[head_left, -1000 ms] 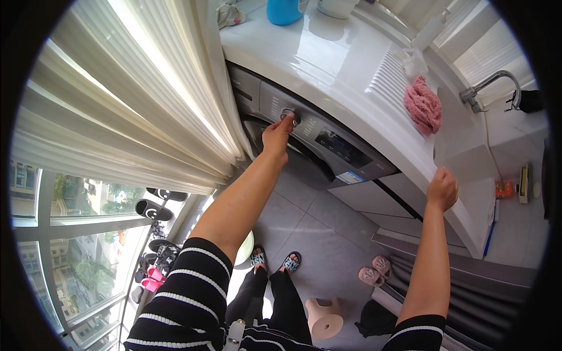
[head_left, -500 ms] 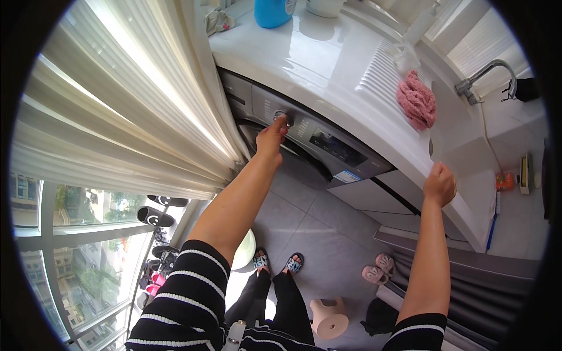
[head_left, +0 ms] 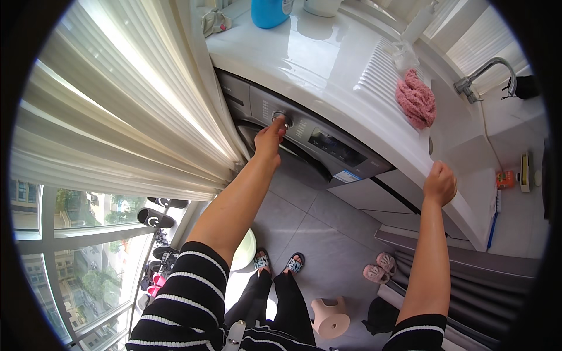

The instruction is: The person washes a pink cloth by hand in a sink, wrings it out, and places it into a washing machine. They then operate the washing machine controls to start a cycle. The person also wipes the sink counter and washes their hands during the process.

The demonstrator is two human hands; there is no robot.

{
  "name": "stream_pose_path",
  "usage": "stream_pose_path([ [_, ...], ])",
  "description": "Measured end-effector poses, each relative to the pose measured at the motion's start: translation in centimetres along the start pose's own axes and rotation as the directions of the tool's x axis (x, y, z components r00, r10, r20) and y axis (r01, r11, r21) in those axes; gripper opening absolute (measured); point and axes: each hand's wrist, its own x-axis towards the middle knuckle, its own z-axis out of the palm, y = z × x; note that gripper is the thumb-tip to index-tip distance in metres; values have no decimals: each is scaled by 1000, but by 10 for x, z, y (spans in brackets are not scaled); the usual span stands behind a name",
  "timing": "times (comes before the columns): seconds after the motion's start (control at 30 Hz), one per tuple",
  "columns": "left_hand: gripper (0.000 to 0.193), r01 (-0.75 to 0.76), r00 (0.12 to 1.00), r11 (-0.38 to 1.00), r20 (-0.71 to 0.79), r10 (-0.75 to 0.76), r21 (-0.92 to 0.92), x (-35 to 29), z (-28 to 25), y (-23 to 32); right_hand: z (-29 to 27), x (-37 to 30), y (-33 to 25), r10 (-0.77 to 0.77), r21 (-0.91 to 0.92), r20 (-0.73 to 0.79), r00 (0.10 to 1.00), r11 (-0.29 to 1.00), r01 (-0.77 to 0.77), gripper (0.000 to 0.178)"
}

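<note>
One washer knob (head_left: 288, 121) sits pinched in the left grip (head_left: 268, 143), right grip (head_left: 440, 183) clenched at the bench edge (head_left: 374, 143); slipping fingers could misset it

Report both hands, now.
Left hand: at the round silver dial of the grey washing machine; grip can't be told.
Right hand: closed, at the glossy white counter's edge; holding unclear.

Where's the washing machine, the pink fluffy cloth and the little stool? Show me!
Washing machine (head_left: 336, 146): head view, on the dark display of its front.
Pink fluffy cloth (head_left: 416, 99): head view, on the middle of its crumpled heap.
Little stool (head_left: 326, 322): head view, on its round seat.
</note>
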Motion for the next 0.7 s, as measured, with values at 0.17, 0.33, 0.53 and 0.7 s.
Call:
stream_pose_path([
  [0.17,35,-24,998,997,-60,20,-77,-12,8,8,1,0,1,3,-10,6,1000,1000,-3,39],
  [0.33,36,-37,998,998,-57,34,-60,-16,8,11,3,1,2,-8,-10,-15,1000,1000,8,39],
  [0.53,48,-18,1000,1000,2,18,21,-8,2,4,1,0,0,-6,-1,-28,1000,1000,5,39],
  [0.7,52,-14,1000,997,26,12,71,0,-2,-1,3,0,2,-8,-9,-17,1000,1000,8,39],
])
